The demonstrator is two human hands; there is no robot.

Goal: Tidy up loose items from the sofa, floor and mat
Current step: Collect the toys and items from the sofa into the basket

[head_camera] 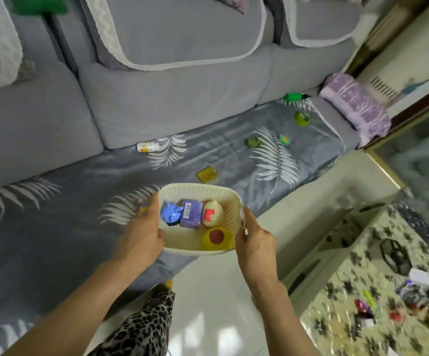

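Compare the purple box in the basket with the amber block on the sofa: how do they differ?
The purple box sits inside the white basket, wedged between other items; the amber block lies alone on the sofa cover. The box is opaque and shows a barcode; the block looks translucent and unmarked. Both are roughly rectangular.

I see a grey sofa [172, 104] with white-trimmed back cushions [182, 29], its seat under a grey leaf-print cover [54, 227], a glossy white floor [208, 304] reflecting light below it, and a table [362, 291] in a floral cloth at right.
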